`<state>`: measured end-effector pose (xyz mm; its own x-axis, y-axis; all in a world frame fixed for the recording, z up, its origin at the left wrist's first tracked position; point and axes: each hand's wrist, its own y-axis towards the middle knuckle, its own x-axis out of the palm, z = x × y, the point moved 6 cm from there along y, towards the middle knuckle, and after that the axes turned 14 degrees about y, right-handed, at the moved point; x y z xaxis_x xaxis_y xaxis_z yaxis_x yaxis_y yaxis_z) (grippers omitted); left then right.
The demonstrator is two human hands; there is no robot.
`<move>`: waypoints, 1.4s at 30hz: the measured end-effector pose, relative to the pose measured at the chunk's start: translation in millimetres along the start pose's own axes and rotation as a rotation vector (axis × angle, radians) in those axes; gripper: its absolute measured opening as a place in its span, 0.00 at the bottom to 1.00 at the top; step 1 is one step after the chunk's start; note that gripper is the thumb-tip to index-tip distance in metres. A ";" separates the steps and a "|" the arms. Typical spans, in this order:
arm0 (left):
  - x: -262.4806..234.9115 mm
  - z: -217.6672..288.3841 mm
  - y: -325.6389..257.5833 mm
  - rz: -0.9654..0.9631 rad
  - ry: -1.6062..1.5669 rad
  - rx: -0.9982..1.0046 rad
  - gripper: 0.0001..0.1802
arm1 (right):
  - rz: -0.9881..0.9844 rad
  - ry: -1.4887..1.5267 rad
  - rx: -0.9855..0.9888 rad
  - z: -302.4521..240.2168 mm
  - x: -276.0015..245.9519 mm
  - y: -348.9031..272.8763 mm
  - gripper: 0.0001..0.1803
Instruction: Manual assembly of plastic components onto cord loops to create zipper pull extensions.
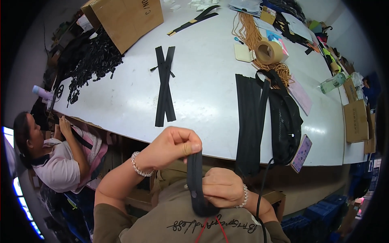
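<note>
A black zipper (195, 172) hangs in a loop in front of my chest, close to the table's near edge. My left hand (172, 146) pinches its upper end between thumb and finger. Lower down, my right hand (223, 188) is closed with curled fingers against the zipper's folded part; its fingertips are partly hidden. On the table ahead lie two black zippers (165, 87) crossed over each other, with small pulls sticking out at the sides. A stack of long black zipper strips (248, 121) lies to the right, its near end at the table edge.
Right of the stack are a black waist bag (283, 125) and a phone (302, 154). Behind them sit a tape roll (268, 52) and tan cords (249, 30). At left, black zipper pulls (95, 56) spill beside a cardboard box (129, 22). A co-worker (60, 158) sits at left.
</note>
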<state>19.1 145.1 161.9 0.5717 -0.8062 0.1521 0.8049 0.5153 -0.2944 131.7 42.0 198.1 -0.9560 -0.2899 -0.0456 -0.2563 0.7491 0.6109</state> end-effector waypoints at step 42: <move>-8.8 -47.3 39.9 0.501 -0.039 0.118 0.05 | 0.562 0.463 0.524 96.7 -3.8 -42.6 0.05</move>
<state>38.7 159.0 104.1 0.8955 -0.4416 0.0556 0.4417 0.8665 -0.2326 132.4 68.8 95.8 -0.8358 0.0754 0.5438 0.0917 0.9958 0.0028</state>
